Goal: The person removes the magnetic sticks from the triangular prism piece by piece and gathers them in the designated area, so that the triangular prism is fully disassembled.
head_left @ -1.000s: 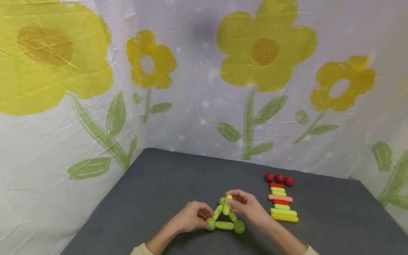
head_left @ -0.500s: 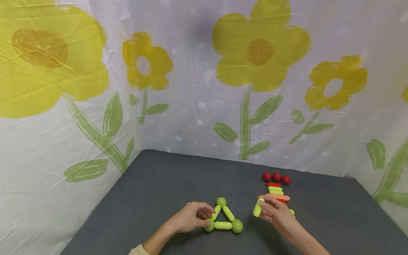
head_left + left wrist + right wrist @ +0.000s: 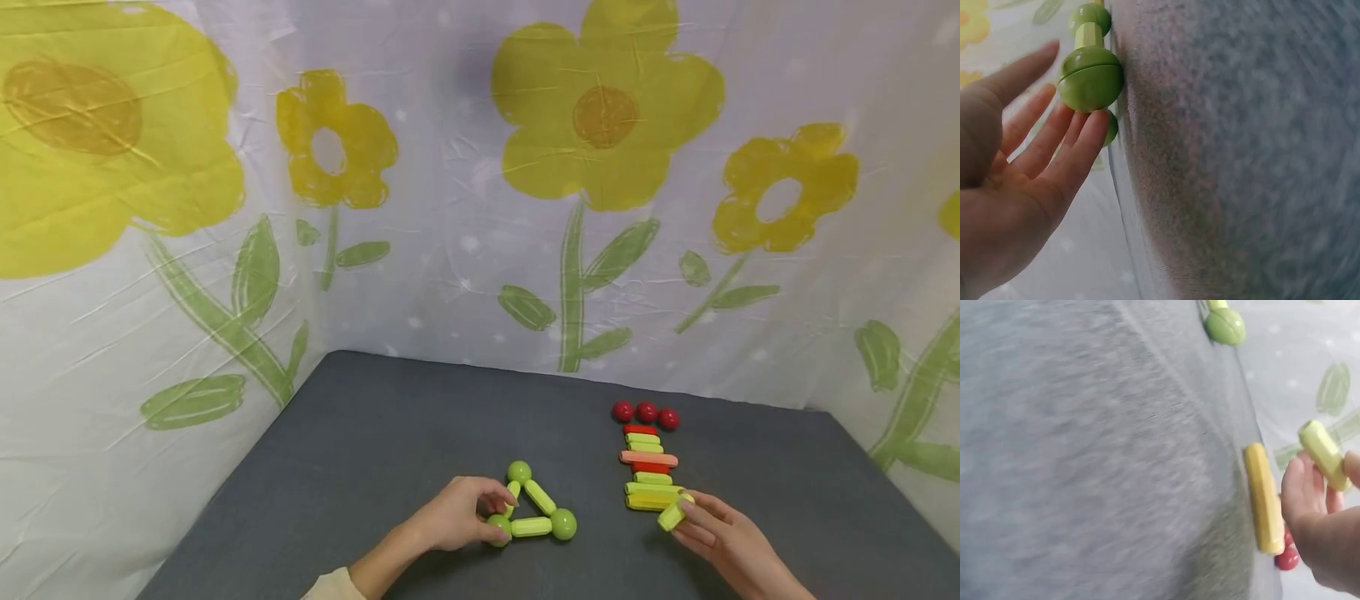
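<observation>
Three green balls and three yellow-green sticks lie joined as a triangle (image 3: 531,527) on the table. My left hand (image 3: 459,515) is at its left corner, with loosely bent fingers over the left ball (image 3: 1091,78). In the left wrist view, fingertips touch this ball's side while the uppermost digit stays apart from it. My right hand (image 3: 720,533) pinches a short yellow-green stick (image 3: 675,512) between thumb and fingers, raised off the table. It hovers beside the near end of a row of sticks, close to the yellow stick (image 3: 1264,499).
The row of red, pink, green and yellow sticks (image 3: 648,458) lies at the right of the dark grey table (image 3: 420,417). Three red balls (image 3: 646,412) sit beyond it. A flower-printed cloth (image 3: 442,275) hangs behind and at the left.
My right hand has carried the yellow-green stick from above the triangle rightward to the near end of the stick row. My left hand has stayed at the left ball.
</observation>
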The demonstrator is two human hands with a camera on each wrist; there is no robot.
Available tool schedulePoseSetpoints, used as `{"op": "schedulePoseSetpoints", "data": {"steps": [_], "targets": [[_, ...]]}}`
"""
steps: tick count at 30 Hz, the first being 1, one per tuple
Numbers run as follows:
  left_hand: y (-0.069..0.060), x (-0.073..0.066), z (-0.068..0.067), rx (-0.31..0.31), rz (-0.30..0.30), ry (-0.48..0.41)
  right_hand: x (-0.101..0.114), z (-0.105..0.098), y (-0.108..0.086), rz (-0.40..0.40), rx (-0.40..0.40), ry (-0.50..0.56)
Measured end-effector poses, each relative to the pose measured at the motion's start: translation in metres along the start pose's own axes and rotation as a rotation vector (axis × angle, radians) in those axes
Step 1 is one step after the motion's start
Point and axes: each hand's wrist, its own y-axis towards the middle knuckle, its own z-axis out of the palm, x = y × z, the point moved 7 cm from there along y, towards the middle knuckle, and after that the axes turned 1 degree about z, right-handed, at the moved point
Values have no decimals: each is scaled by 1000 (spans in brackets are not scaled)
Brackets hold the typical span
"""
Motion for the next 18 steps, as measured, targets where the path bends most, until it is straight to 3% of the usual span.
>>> {"op": "schedulePoseSetpoints", "data": {"steps": [5, 11, 18], "targets": [[4, -2, 3, -16, 2, 64, -16, -8, 0, 66, -41, -6], [2, -3, 1, -26, 14, 82, -24, -4, 1, 84, -56, -27], [-8, -1, -5, -7, -21, 24, -26, -3, 2, 109, -102, -48]]}}
